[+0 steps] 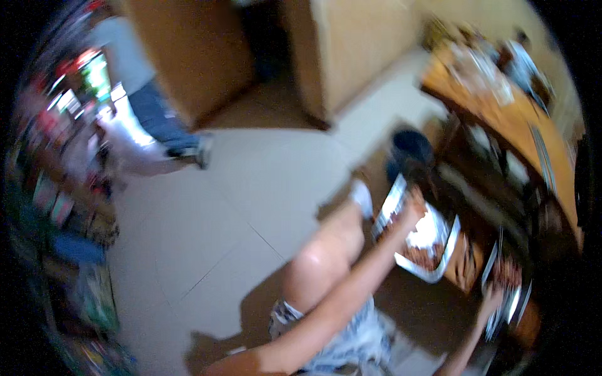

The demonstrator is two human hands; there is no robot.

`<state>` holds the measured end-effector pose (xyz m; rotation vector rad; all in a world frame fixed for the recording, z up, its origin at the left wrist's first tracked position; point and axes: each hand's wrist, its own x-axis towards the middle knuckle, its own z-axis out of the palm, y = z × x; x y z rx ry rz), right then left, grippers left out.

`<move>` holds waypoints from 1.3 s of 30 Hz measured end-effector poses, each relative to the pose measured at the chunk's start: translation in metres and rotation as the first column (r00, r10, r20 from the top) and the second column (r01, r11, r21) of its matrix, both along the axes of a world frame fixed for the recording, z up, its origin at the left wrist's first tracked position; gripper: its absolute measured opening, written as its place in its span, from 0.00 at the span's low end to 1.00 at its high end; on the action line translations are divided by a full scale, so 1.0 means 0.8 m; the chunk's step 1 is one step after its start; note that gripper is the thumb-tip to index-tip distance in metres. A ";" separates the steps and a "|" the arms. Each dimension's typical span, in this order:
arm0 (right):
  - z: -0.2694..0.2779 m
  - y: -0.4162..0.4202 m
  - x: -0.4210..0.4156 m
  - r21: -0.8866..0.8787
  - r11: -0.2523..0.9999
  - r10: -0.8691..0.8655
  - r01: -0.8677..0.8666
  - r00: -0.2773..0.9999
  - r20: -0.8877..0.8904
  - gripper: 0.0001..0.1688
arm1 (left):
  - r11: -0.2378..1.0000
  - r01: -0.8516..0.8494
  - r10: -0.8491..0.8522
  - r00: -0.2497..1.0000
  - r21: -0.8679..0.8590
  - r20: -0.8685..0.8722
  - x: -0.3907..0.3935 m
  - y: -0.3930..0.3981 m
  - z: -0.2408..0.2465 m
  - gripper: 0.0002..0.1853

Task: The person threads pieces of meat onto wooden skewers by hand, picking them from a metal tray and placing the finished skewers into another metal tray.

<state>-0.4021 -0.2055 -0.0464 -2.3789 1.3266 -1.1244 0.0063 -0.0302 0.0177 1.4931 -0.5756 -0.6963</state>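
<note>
My left hand (414,207) is over a shiny metal tray (432,275) that holds reddish-brown pieces, probably food. Motion blur hides whether its fingers hold anything. Farther to the lower right, my right hand (493,298) is at a second metal tray (489,268) with dark reddish pieces (507,272) in it. Its fingers are too blurred to read. Both trays are low, in front of my bent knee (312,265).
A dark blue bucket-like container (411,148) stands beyond the near tray. A wooden table (517,122) with plastic bags (484,75) runs along the right. Another person (155,113) stands at upper left, near cluttered shelves (70,211). A wooden partition (183,56) is ahead.
</note>
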 end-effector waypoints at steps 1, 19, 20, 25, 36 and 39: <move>0.028 0.021 0.009 0.295 0.954 -0.064 0.056 0.998 0.018 0.19 | 0.999 -0.035 0.035 0.999 -0.012 0.009 -0.003 0.006 0.012 0.06; 0.009 0.195 0.227 0.659 0.735 -0.229 -0.155 0.859 0.458 0.17 | 0.859 -0.130 -0.237 0.757 0.495 0.609 0.094 -0.120 -0.041 0.18; -0.002 0.193 0.233 0.664 0.730 -0.272 -0.159 0.824 0.497 0.17 | 0.825 -0.156 -0.263 0.745 0.544 0.613 0.111 -0.124 -0.051 0.17; -0.014 0.188 0.235 0.592 0.797 -0.213 -0.120 0.861 0.461 0.17 | 0.713 -0.144 -0.392 0.730 0.686 0.560 0.122 -0.130 -0.065 0.16; -0.025 0.189 0.219 0.622 0.766 -0.245 -0.162 0.821 0.516 0.16 | 0.904 0.314 -0.408 0.838 0.292 0.362 -0.020 -0.090 -0.035 0.15; -0.012 0.196 0.205 0.706 0.694 -0.307 -0.143 0.828 0.470 0.17 | 0.855 0.294 -0.510 0.630 0.427 0.586 -0.056 -0.074 -0.034 0.14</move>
